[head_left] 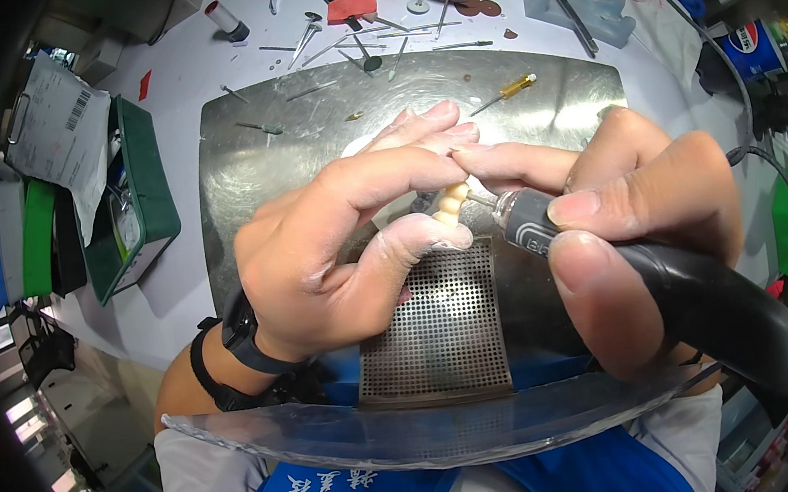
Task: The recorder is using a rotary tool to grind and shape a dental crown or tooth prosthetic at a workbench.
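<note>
Between the thumb and fingers of my left hand point(344, 218) sits a small cream-coloured dental bridge point(451, 203), shaped like a short row of teeth. Pale dust coats those fingertips. My right hand point(647, 212) is closed around a black dental handpiece point(642, 265), held like a pen. Its thin metal bur points left and meets the right side of the bridge, or comes very near it; actual contact I cannot tell. The fingertips of both hands come together just above the bridge. Beneath them lies a metal work plate point(246, 184) with a perforated grille point(430, 328).
Loose burs and a yellow-handled screwdriver point(516, 87) lie on the plate's far part. Beyond are brown discs point(475, 3) and a translucent blue-grey holder point(575, 6). A green bin point(147, 194) stands left. A clear shield point(430, 427) crosses in front of me; a cable point(739, 80) runs right.
</note>
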Demonstrator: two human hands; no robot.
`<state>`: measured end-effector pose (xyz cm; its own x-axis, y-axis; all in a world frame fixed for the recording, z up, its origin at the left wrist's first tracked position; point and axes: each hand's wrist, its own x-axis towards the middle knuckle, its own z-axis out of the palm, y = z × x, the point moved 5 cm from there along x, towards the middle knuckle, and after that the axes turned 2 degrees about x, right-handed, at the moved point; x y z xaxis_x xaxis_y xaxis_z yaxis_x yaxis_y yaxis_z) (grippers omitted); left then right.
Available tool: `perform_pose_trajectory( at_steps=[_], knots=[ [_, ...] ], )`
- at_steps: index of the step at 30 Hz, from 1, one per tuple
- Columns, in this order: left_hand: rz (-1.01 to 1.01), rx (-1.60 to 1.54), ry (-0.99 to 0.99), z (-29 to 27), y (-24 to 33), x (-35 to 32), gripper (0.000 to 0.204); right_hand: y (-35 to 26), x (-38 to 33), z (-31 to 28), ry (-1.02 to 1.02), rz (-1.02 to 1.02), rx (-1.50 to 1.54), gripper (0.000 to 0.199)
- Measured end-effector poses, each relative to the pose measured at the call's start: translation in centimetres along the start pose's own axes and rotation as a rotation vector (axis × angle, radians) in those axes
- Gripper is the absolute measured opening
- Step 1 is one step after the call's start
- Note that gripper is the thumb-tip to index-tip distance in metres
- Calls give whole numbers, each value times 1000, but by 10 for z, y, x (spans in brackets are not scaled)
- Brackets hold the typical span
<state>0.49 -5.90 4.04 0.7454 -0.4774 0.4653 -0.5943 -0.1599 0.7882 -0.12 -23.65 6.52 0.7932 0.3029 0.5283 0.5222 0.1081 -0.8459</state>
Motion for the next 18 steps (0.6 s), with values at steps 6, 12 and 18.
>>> perform_pose_trajectory(
  at_steps=[6,12,18],
  knots=[
    [41,106,35,0,4,3,26,2,4,4,-34,-14,-20,15],
    [38,167,93,0,7,4,24,6,4,4,-13,26,77,15],
    [72,192,85,0,6,6,25,6,4,4,48,89,100,14]
  ],
)
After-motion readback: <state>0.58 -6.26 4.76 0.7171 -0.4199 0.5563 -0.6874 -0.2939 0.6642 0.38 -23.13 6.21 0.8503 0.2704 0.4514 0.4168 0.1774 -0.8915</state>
